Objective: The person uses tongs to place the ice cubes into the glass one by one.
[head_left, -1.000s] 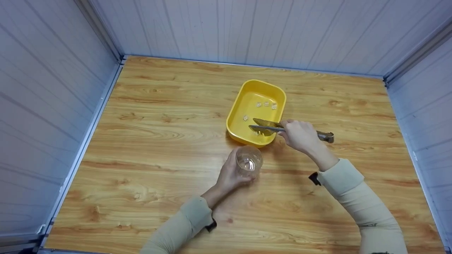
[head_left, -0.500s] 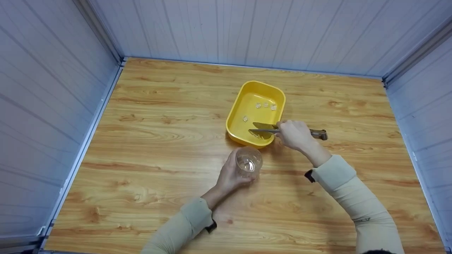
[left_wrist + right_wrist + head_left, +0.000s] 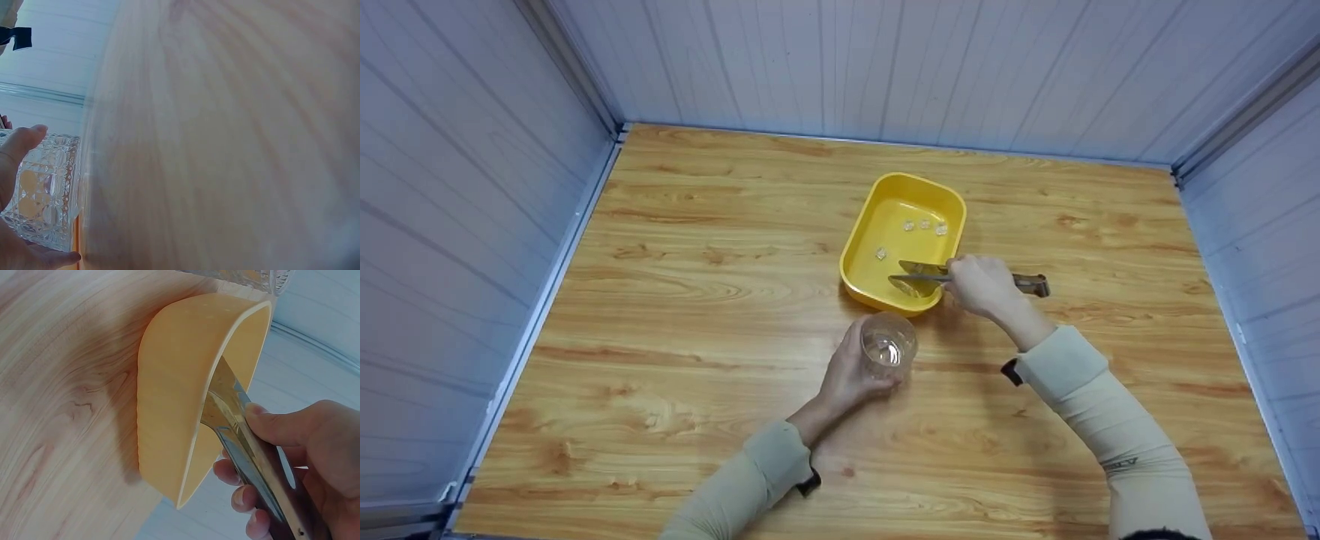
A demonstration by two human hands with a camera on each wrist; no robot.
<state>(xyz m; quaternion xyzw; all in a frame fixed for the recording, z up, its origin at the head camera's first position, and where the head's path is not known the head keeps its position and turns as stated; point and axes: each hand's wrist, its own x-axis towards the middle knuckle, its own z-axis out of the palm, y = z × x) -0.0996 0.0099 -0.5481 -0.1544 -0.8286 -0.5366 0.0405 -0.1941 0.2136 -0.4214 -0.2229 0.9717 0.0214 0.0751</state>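
Note:
My left hand (image 3: 846, 369) holds a clear cut-glass tumbler (image 3: 888, 346) just in front of the yellow tub (image 3: 849, 279). Its patterned wall (image 3: 48, 188) shows between thumb and fingers in the left wrist view. With my right hand (image 3: 982, 286) I grip metal tongs (image 3: 1030, 284) partway along their arms. The two tips reach down into the near right part of the tub, a little apart from each other. Several small clear cubes (image 3: 909, 226) lie on the tub floor, most toward the far end and one (image 3: 881, 254) left of the tips. The tub floor under the tips is partly hidden.
The tub stands on a wood-grain table (image 3: 697, 300). Pale panel walls (image 3: 810, 67) close off the back and both sides. Both forearms wear light sleeves, with a dark strap piece (image 3: 808, 482) at the left cuff.
My right hand and the tongs have shifted slightly left and toward me, with the tips still inside the tub. The left hand and tumbler have stayed in place.

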